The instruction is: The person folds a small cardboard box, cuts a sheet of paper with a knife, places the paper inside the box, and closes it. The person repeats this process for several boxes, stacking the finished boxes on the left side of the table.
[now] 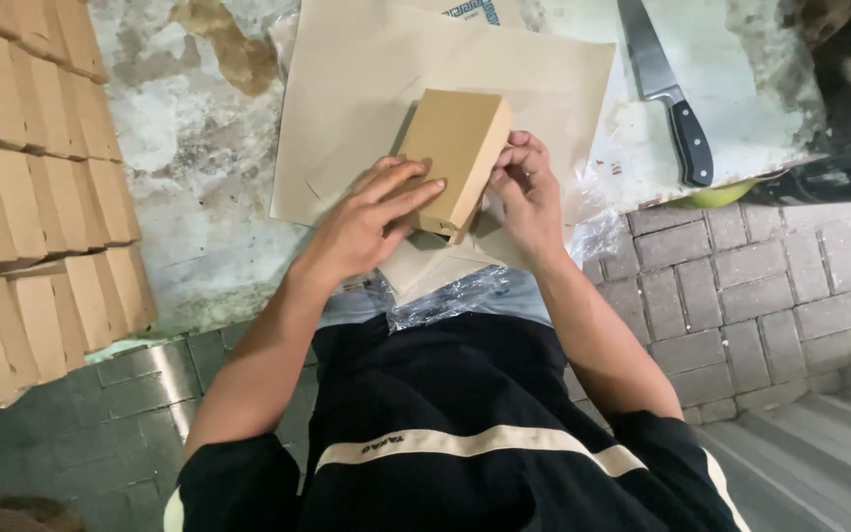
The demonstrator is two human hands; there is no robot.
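Holding a small brown cardboard box [453, 153] between them, both hands work at the near edge of the worn, paint-flaked tabletop [199, 197]. The left hand [366, 222] lies flat along the box's left side, its fingers [416, 189] stretched out and pressed against the top face and the near corner. The right hand [529, 192] meets the box from the right, its fingers [514, 153] curled in narrow against the box's right edge, gripping it there. The box is tilted, its near end lifted off the sheets beneath.

Under the box lies a stack of flat tan cardboard sheets [366, 89], spread across the middle of the tabletop, with a crumpled clear plastic wrap [445, 300] hanging over the edge just below the hands. A kitchen knife [667, 89] with a black handle lies well apart to the right, blade pointing away. At the left edge, folded boxes of the same tan colour are stacked in rows [32, 177]. Part of a yellow-green rim [716, 194] shows under the tabletop's right edge. Grey paving bricks [760, 296] cover the floor below, and the person wears a black shirt with a pale stripe [465, 443].
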